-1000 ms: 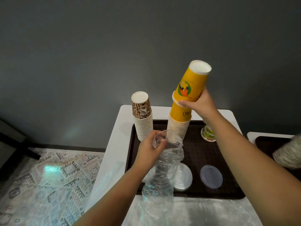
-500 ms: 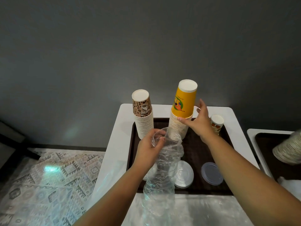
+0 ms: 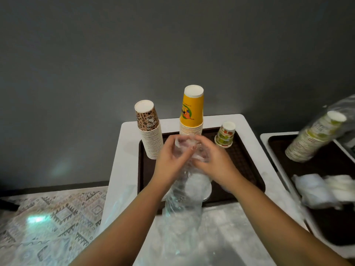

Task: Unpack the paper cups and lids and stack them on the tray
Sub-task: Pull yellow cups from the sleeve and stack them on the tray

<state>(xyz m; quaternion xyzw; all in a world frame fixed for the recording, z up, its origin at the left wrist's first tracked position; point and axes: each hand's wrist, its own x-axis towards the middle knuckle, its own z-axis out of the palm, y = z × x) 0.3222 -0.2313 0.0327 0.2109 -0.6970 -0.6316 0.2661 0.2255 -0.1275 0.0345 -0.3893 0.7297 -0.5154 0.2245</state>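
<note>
Over the tray [image 3: 247, 166], both hands pinch the clear plastic bag [image 3: 182, 198] at its mouth, left hand [image 3: 171, 160] and right hand [image 3: 213, 162] each in a narrow grip (likely to crumple it); cup stacks [image 3: 192, 114] stand behind.

Three upside-down cup stacks stand on the dark tray [image 3: 247, 169]: leopard stack [image 3: 148, 131], yellow stack [image 3: 191, 112], short green stack [image 3: 224, 135].

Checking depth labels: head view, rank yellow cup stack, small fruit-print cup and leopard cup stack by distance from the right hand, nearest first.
1. Yellow cup stack, just behind the right hand.
2. Small fruit-print cup, back right on the tray; close to call with the first.
3. Leopard cup stack, far left, past the left hand.
</note>
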